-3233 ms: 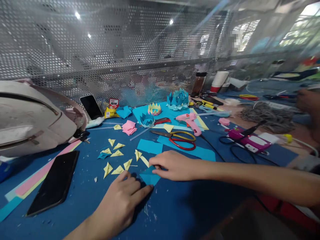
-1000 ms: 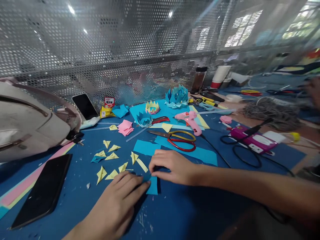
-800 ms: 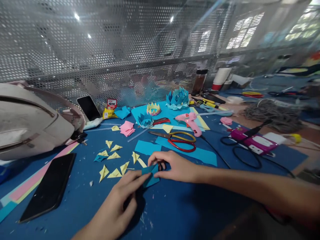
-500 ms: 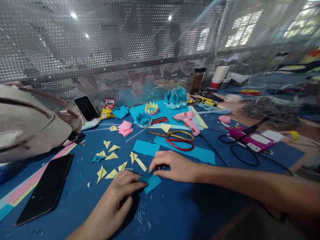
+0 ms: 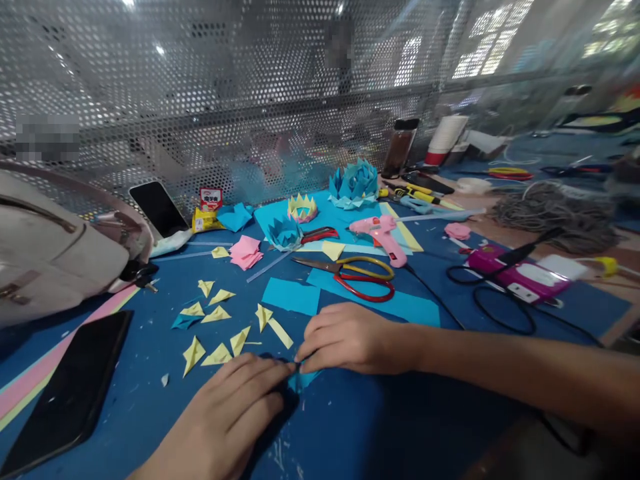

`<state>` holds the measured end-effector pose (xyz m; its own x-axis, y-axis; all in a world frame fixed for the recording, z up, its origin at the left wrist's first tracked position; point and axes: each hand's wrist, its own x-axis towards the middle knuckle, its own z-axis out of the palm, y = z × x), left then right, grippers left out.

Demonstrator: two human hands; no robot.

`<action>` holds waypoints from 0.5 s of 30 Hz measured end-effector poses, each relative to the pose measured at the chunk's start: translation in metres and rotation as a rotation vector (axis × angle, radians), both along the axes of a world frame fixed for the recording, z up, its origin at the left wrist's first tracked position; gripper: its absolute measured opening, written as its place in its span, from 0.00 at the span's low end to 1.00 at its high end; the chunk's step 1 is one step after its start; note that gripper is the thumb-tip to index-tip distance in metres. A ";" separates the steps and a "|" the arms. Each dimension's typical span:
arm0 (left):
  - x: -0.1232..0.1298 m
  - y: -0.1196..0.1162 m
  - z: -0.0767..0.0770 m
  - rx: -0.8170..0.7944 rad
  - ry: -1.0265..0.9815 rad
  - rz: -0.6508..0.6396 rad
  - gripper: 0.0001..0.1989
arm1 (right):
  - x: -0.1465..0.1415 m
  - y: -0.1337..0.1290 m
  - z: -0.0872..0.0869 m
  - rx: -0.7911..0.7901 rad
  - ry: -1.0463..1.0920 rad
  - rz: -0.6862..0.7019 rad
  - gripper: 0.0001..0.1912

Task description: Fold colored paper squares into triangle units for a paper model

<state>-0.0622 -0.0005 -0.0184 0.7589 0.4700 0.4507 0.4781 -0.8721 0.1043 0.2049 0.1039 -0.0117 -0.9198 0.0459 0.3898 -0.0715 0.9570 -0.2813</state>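
Note:
A small piece of blue paper (image 5: 303, 381) lies on the table between my hands, mostly covered by their fingers. My left hand (image 5: 240, 400) has its fingers together, the tips pressing the paper's left side. My right hand (image 5: 350, 337) is curled, with fingertips on the paper's upper edge, close to the left fingertips. Several folded yellow triangles (image 5: 217, 314) are scattered to the upper left. Flat blue strips (image 5: 291, 295) lie beyond my hands, with red-and-yellow-handled scissors (image 5: 363, 277) on one of them.
A pink glue gun (image 5: 383, 237), blue paper flowers (image 5: 354, 183) and pink paper (image 5: 246, 252) sit farther back. A black phone (image 5: 67, 387) and a bag (image 5: 55, 247) are at left. A purple power strip (image 5: 517, 273) with black cable is at right.
The blue paper between my hands shows less, now more covered by my fingers. My fingertips have drawn closer together. The view has shifted slightly.

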 end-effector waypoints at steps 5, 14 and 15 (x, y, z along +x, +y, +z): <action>0.002 0.003 0.005 0.117 0.146 -0.058 0.23 | 0.001 0.001 0.002 0.026 -0.001 0.014 0.18; -0.002 0.004 -0.005 0.140 0.171 -0.081 0.22 | 0.001 0.002 0.005 0.045 -0.042 0.009 0.17; -0.003 0.004 -0.007 0.139 0.169 -0.080 0.22 | 0.001 0.002 0.006 0.048 -0.046 0.010 0.17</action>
